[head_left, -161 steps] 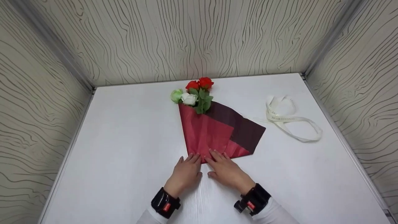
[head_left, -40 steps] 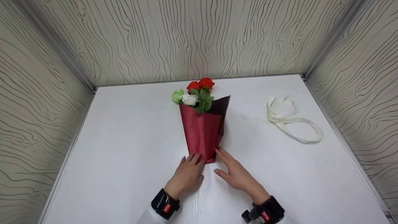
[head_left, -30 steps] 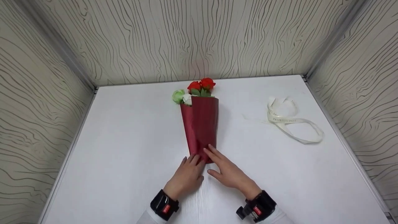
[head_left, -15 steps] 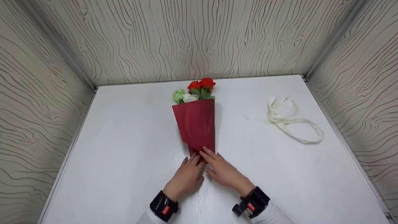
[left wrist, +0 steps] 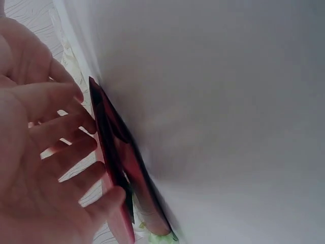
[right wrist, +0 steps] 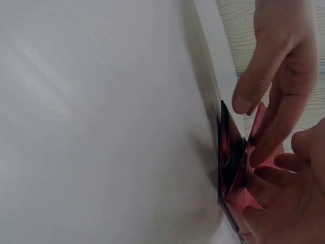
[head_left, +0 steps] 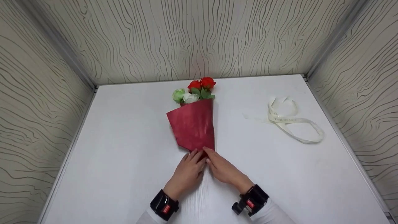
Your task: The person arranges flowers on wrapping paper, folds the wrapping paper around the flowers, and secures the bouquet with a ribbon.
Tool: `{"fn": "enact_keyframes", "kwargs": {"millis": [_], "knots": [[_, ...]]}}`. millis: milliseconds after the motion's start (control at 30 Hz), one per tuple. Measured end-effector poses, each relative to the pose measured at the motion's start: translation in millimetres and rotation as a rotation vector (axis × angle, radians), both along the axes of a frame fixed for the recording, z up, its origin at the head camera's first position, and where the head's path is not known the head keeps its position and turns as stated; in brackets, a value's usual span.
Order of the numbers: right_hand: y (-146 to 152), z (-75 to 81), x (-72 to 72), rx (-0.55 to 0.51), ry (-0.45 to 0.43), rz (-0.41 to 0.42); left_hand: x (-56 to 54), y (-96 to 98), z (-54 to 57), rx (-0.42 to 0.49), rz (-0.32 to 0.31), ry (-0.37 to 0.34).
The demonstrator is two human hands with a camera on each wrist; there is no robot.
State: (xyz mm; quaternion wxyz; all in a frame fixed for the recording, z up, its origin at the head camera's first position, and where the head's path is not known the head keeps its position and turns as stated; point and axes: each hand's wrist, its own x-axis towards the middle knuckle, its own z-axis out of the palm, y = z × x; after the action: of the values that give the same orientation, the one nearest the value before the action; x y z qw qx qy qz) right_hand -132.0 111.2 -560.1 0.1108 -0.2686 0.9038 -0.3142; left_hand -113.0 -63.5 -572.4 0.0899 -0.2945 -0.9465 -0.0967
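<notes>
A bouquet lies on the white table, wrapped in dark red wrapping paper (head_left: 194,124). Above the paper's upper edge show two red roses (head_left: 207,83), a white flower (head_left: 190,98), a pale green flower (head_left: 178,95) and green leaves. The stems are hidden inside. My left hand (head_left: 187,171) rests its extended fingers on the narrow lower end of the paper. Beside it, my right hand (head_left: 224,169) presses that same end with straight fingers, the fingertips of both nearly meeting. In the left wrist view, the folded paper (left wrist: 114,168) shows layers standing slightly apart at its lower opening.
A cream ribbon with printed letters (head_left: 284,119) lies looped on the right of the table (head_left: 124,130). Patterned panels (head_left: 186,37) rise behind the table and at both sides. Each wrist wears a black strapped device (head_left: 164,205).
The paper's right side, spread out earlier with its dark inside showing, has been folded over leftward across the bouquet's front. My right hand followed it and now lies close to my left.
</notes>
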Motion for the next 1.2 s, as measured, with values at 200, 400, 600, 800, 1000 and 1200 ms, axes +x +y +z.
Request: {"fn": "enact_keyframes", "kwargs": {"millis": [200,400,600,800,1000,1200], "knots": [[9,0.9,-0.6,0.05,0.102,-0.038,3.4,-1.5,-1.6,-0.041,0.071,-0.066],[16,0.5,5.2,0.146,0.193,-0.018,6.8,-0.2,1.8,-0.042,0.114,-0.111],[15,-2.0,11.7,0.171,0.162,0.022,7.6,1.0,3.9,0.012,0.1,-0.188],[11,-0.8,15.0,0.209,0.172,0.041,7.5,-0.6,2.2,0.044,0.09,-0.217],[4,0.2,18.7,0.269,0.18,0.102,8.9,-1.6,1.0,0.068,0.094,-0.232],[3,-2.1,18.0,0.279,0.153,0.107,8.8,-2.0,0.1,0.068,0.081,-0.236]]}}
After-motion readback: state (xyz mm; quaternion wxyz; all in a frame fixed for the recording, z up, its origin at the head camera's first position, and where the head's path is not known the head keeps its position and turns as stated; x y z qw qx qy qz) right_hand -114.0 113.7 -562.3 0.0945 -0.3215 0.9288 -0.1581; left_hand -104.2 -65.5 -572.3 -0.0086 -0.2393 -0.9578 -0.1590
